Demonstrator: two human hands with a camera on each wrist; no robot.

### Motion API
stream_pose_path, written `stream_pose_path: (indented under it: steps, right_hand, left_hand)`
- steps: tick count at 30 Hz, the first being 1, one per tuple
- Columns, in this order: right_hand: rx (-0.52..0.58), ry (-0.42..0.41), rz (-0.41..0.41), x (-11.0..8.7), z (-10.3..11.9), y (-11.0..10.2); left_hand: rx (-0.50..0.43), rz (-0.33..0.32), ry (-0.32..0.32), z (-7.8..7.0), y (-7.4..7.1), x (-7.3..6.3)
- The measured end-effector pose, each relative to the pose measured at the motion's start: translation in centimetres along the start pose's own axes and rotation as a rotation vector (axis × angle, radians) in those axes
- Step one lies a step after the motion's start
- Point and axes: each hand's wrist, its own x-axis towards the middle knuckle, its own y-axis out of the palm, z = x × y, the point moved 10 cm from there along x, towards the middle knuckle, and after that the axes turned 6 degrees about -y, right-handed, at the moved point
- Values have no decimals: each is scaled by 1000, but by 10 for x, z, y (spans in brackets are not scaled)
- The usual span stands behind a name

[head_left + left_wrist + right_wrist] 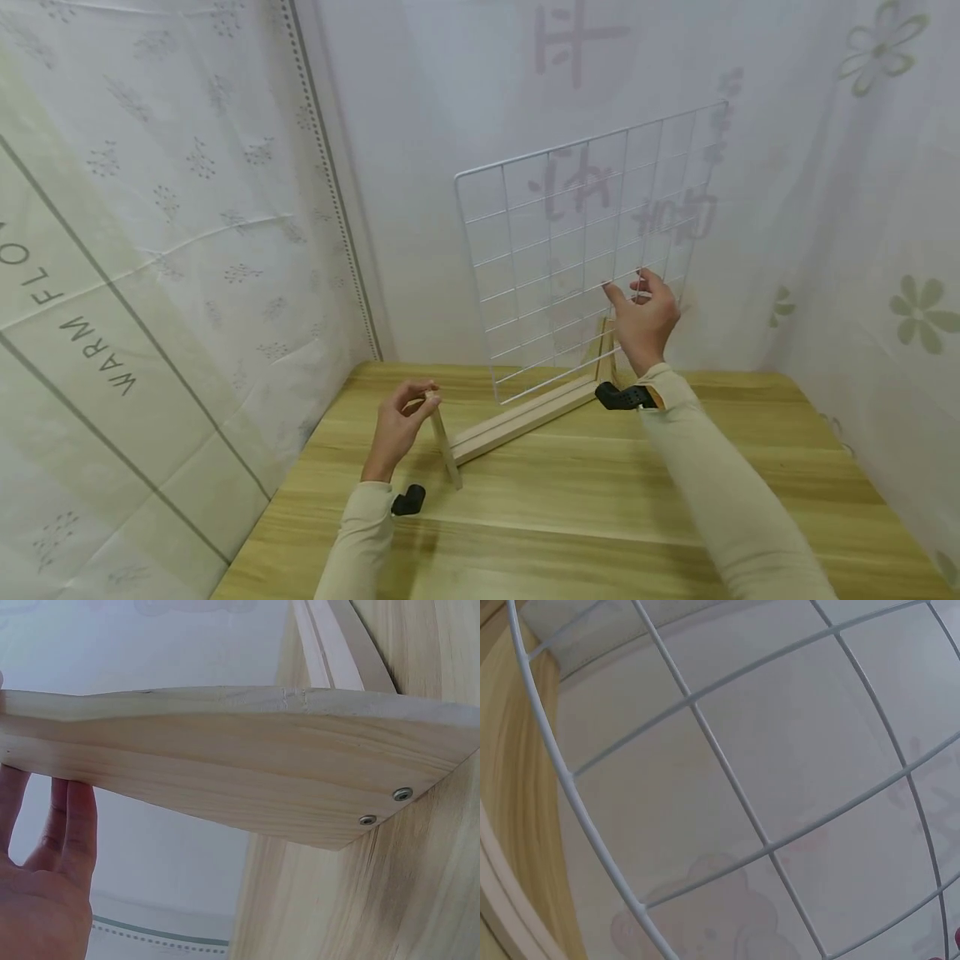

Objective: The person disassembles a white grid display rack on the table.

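Note:
A white wire grid panel (548,153) is held up, tilted, above a wooden stand. My right hand (647,323) grips the grid's wires low on its right half, thumb and fingers around them. The stand has a long grooved bar (525,422) between two uprights. My left hand (396,427) pinches the top of the near upright (447,446) between thumb and fingers. In the left wrist view two bolt heads (403,794) show at that board's lower end. The far upright (605,346) stands partly behind the grid and my right hand. The grid's bottom wire hangs above the grooved bar.
The stand rests on a wood-grain table (570,508). Patterned fabric (187,208) hangs at the left, and a white curtain (420,100) hangs behind the table. Black wrist devices sit at my left cuff (408,500) and right wrist.

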Motion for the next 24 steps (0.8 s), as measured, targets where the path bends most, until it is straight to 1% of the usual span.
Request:
stream_pose_path:
  steps: [6,14,20,24]
  right_hand:
    - [-55,-3,-25,-4,-19,-29]
    - [-141,57,-44,-20,-52,-69]
    - [-215,89,-41,-33,-78,-96]
    - [-265,97,-22,-40,-91,-111]
  left_hand:
    - [-11,-5,-16,1,0,0]
    - [-11,-7,-40,4,-2,0]
    - [-16,-17,-52,5,-2,1]
    - [-23,-14,-39,2,-2,0]
